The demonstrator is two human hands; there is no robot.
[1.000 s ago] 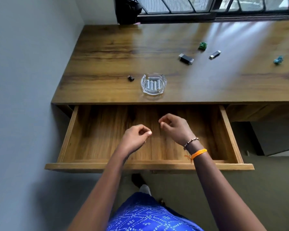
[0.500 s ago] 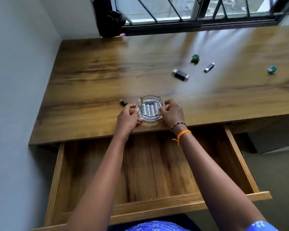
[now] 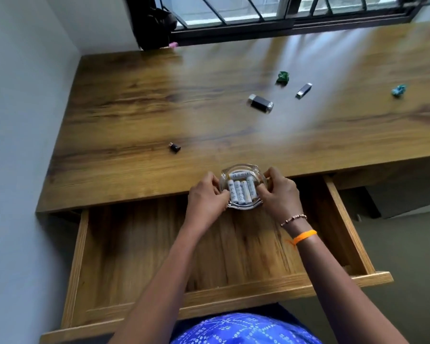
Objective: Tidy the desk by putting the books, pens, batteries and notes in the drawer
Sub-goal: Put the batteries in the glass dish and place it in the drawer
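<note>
The left hand (image 3: 206, 196) and the right hand (image 3: 279, 194) each curl around opposite sides of a round clear glass dish (image 3: 243, 188), fingers pinching its rim, thumbs toward the person; both forearms reach forward from the bottom of the view, the right wrist wearing a beaded bracelet (image 3: 293, 219) and an orange band (image 3: 304, 236). The dish sits at the front edge of the brown wooden desk (image 3: 159, 100), partly over the open wooden drawer (image 3: 134, 244) below it. In the dish lie white cylindrical batteries (image 3: 241, 191), four side by side and one crosswise behind them; they carry grey print too blurred to read. Left of the dish and farther back, a small black adapter (image 3: 174, 147) lies on the desk. Beyond the dish toward the window, to its right, rests a black flash drive with silver ends (image 3: 260, 103), then a crumpled green paper ball (image 3: 282, 77), a slim silver flash drive (image 3: 303, 90), and far right a crumpled teal paper ball (image 3: 399, 90). Whether the dish touches the desk cannot be told.
</note>
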